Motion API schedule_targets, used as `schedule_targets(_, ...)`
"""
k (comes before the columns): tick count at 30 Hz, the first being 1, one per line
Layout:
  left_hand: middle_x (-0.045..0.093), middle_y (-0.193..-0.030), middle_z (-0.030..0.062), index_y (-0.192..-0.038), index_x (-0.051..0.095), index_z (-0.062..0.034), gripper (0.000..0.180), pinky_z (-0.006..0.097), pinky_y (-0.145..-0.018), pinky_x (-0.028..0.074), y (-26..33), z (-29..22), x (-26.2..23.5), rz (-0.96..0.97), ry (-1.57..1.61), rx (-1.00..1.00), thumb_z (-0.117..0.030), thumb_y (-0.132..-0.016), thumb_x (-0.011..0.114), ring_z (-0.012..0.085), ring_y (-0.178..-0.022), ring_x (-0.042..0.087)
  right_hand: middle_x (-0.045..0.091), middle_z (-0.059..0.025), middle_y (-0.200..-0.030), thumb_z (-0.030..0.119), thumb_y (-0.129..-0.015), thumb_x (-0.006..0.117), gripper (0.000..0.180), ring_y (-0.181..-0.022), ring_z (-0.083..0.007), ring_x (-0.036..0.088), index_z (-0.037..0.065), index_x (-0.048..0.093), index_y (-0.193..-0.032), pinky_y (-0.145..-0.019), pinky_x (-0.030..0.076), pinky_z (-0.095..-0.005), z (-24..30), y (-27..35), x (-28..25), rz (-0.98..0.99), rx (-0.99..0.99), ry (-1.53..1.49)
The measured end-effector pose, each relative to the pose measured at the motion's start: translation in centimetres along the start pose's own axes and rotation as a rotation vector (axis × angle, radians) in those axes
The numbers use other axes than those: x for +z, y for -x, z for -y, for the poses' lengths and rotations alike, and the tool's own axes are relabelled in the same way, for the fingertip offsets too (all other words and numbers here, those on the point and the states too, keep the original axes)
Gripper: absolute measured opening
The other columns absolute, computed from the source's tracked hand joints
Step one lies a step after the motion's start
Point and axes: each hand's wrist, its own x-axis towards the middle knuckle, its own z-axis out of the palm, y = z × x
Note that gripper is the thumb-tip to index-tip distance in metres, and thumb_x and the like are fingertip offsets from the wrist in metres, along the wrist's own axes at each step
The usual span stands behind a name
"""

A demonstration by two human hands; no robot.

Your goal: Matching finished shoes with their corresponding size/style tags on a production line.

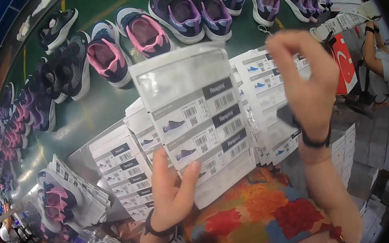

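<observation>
My left hand [176,191] grips a sheet of shoe labels [191,117] by its lower left edge, thumb across the front. Each printed label on it bears a small purple shoe picture and barcodes; the top strip of the sheet is bare and glossy. To the right, my right hand [307,75] is raised above more label sheets [263,94], its thumb and fingertips brought together and slightly blurred. Whatever may be between those fingertips is too small to make out. Further label sheets [122,163] lie in stacks under and left of the held one.
Sneakers in dark blue, pink and purple [146,31] stand in a row along the green table [93,116]. A pair of sneakers [59,194] and paper stacks [87,191] lie at the left. A red box [343,66] and another person's arm [372,51] are at the right.
</observation>
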Motion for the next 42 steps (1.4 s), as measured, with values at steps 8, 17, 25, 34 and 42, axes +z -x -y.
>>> schedule_targets(8, 0.052, -0.134, 0.0252, -0.143, 0.031, 0.0098, 0.06, 0.034, -0.096, 0.046, -0.9, 1.2, 2.3, 0.117, -0.788, 0.662, -0.005, -0.092, 0.059, 0.0298, -0.119, 0.058, 0.072, -0.0208, -0.095, 0.007, -0.069, 0.083, 0.029, -0.083, -0.0292, 0.072, -0.005, 0.07, -0.093, -0.071, 0.056, -0.0314, 6.5, 5.5, 2.9, 0.094, -0.077, -0.32)
schedule_targets(17, 0.066, -0.105, 0.0304, -0.141, 0.027, 0.0192, 0.064, 0.033, -0.075, 0.054, 0.3, 1.4, 1.6, 0.091, -0.602, 0.592, -0.003, -0.09, 0.06, 0.0367, -0.089, 0.071, 0.071, -0.0077, -0.074, 0.004, -0.076, 0.076, 0.006, -0.065, -0.0146, 0.066, 0.004, 0.076, -0.082, -0.062, 0.052, -0.0264, 5.6, 5.0, 2.4, 0.307, 0.227, -0.758)
schedule_targets(25, 0.063, -0.121, 0.023, -0.142, 0.036, 0.0116, 0.052, 0.032, -0.093, 0.047, 0.5, 1.7, 0.5, 0.026, -0.335, 0.341, -0.008, -0.097, 0.054, 0.0241, -0.109, 0.062, 0.069, -0.0091, -0.077, 0.004, -0.079, 0.074, 0.008, -0.064, -0.0166, 0.066, 0.002, 0.073, -0.087, -0.06, 0.052, -0.0259, 5.7, 4.6, 3.2, 0.38, 0.418, -0.694)
schedule_targets(34, 0.062, -0.086, 0.0122, -0.108, 0.063, 0.0028, 0.018, 0.026, -0.061, 0.044, -0.2, -2.7, -2.9, 0.083, -0.906, 0.474, 0.003, -0.09, 0.061, 0.0137, -0.07, 0.057, 0.057, 0.0016, -0.078, 0.016, -0.065, 0.072, 0.022, -0.1, -0.0194, 0.056, 0.009, 0.059, -0.081, -0.103, 0.032, -0.0556, 3.2, 2.6, 3.4, 0.436, -0.814, 0.069)
schedule_targets(42, 0.064, -0.066, 0.012, -0.095, 0.066, -0.0004, 0.008, 0.029, -0.052, 0.047, 0.3, -5.3, -3.6, 0.122, -0.906, 0.327, -0.004, -0.089, 0.066, 0.0209, -0.055, 0.062, 0.059, 0.0018, -0.081, 0.009, -0.066, 0.07, 0.023, -0.089, -0.0203, 0.055, 0.01, 0.069, -0.089, -0.095, 0.037, -0.0453, 2.8, 0.5, 3.1, 0.507, -0.738, -0.211)
